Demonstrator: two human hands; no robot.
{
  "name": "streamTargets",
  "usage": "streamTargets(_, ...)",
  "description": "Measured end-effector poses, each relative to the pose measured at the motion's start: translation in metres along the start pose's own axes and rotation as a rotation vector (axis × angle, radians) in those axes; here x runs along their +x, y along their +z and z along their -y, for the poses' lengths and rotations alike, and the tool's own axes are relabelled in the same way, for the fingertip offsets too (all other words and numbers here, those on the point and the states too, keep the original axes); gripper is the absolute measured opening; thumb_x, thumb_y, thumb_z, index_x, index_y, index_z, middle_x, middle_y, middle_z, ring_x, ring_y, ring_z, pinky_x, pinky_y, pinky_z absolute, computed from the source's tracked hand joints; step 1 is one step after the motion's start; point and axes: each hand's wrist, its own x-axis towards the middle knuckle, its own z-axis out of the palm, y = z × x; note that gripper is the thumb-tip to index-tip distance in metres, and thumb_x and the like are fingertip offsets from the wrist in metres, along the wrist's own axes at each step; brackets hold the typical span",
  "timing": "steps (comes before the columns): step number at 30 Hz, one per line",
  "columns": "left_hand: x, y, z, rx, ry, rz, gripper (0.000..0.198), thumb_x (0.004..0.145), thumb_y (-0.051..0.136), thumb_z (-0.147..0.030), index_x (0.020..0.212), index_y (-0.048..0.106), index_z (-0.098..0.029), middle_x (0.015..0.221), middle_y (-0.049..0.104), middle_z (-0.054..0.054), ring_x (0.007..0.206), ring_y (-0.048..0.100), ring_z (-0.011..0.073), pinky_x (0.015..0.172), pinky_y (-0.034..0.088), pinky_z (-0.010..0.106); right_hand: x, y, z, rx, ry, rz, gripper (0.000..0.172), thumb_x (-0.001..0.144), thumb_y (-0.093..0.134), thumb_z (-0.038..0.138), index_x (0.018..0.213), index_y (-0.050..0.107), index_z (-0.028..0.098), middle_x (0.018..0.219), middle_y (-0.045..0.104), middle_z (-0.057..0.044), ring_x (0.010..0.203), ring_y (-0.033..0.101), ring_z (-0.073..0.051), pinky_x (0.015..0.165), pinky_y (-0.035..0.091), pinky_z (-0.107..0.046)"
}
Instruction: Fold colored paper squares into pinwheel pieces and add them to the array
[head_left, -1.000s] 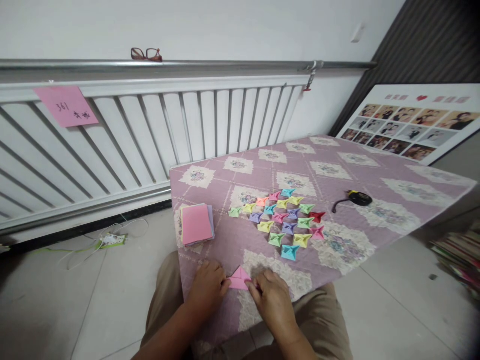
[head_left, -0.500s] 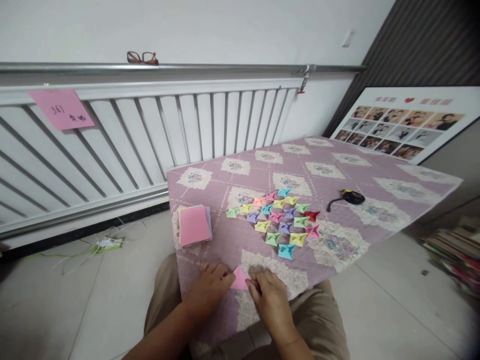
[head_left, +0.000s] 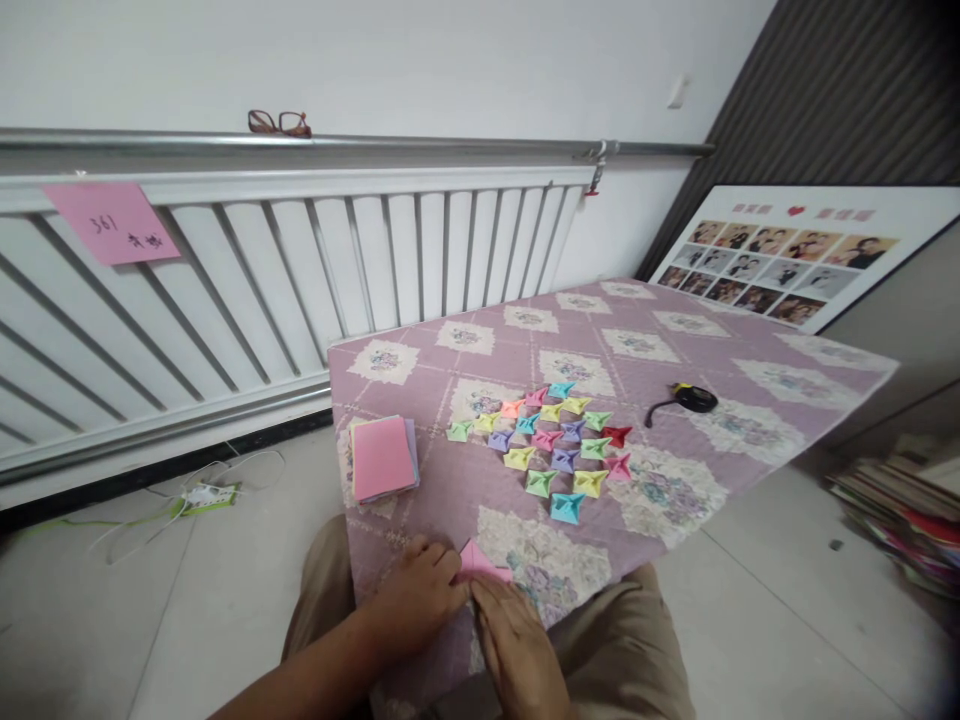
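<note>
A pink sheet of origami paper, folded to a peaked shape with a flap along its lower edge, lies at the near edge of the table. My left hand has its fingers curled at the paper's left corner, pinning it to the cloth. My right hand lies with outstretched fingers against the paper's lower edge, touching it. The tips of both hands nearly meet, and part of the lower fold is hidden under them. Beyond stand several small folded paper pieces in mixed colours, set in slanted rows.
A stack of coloured paper sits at the table's left. Farther right lies a black and yellow tape measure. A white radiator runs behind the patterned tablecloth. On the floor at left is a power strip with cables.
My right hand has moved left and nearer, from the paper's right corner to its lower edge, fingers now straighter. A strip along the bottom appears folded up. The view has shifted slightly.
</note>
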Motion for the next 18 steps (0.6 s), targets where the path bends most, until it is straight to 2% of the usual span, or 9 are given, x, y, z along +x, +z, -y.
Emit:
streamTargets(6, -0.014, -0.005, -0.001, -0.047, -0.08, 0.005, 0.025, 0.098, 0.044, -0.027, 0.121, 0.053, -0.025, 0.108, 0.06, 0.005, 0.099, 0.051, 0.0212, 0.089, 0.032, 0.039, -0.011, 0.007, 0.001, -0.059, -0.036, 0.054, 0.047, 0.084, 0.037, 0.006, 0.125, 0.056, 0.021, 0.118, 0.069, -0.004, 0.107, 0.065, -0.02, 0.091, 0.048, -0.036)
streamTargets(13, -0.037, 0.001, 0.003, -0.081, -0.189, -0.009, 0.024, 0.097, 0.048, -0.025, 0.12, 0.054, -0.026, 0.121, 0.061, 0.003, 0.103, 0.052, 0.0204, 0.088, 0.032, 0.036, -0.01, 0.002, -0.007, -0.031, -0.007, 0.054, 0.04, 0.089, 0.039, 0.01, 0.123, 0.058, 0.021, 0.114, 0.07, -0.005, 0.104, 0.065, -0.021, 0.087, 0.049, -0.036)
streamTargets(18, -0.038, 0.003, 0.001, -0.083, -0.234, -0.015, 0.023, 0.096, 0.049, -0.021, 0.117, 0.056, -0.025, 0.121, 0.061, 0.002, 0.104, 0.052, 0.0204, 0.088, 0.033, 0.037, -0.008, -0.007, -0.014, -0.026, 0.035, 0.037, 0.034, 0.092, 0.043, 0.015, 0.122, 0.057, 0.02, 0.109, 0.071, -0.007, 0.099, 0.066, -0.022, 0.085, 0.051, -0.037)
